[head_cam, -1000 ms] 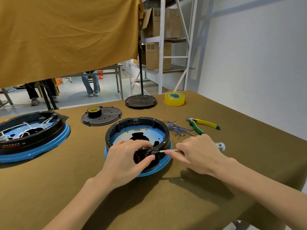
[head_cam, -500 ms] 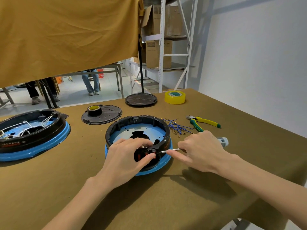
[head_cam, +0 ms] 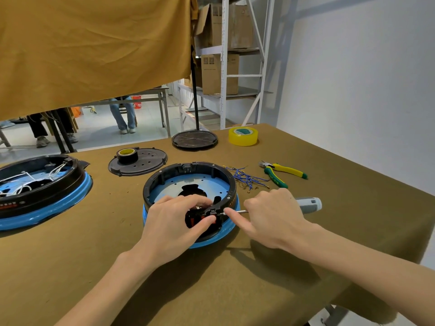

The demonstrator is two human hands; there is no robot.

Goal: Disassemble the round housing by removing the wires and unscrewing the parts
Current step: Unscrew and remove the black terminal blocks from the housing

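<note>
The round housing, a black ring on a blue base with a pale blue inner plate, lies in the middle of the table. My left hand reaches over its near rim and pinches a small black and orange part there. My right hand grips a grey-handled screwdriver; its thin shaft points left at that part and my forefinger lies along it. A heap of removed blue wires lies just right of the housing.
A second black and blue housing with white wires sits at the left edge. Behind are a black perforated cover, a black disc stand and yellow tape. Green and yellow pliers lie right. The table ends close on the right.
My right hand with the screwdriver has shifted slightly; the tip stays at the part under my left thumb. My left hand has kept its hold.
</note>
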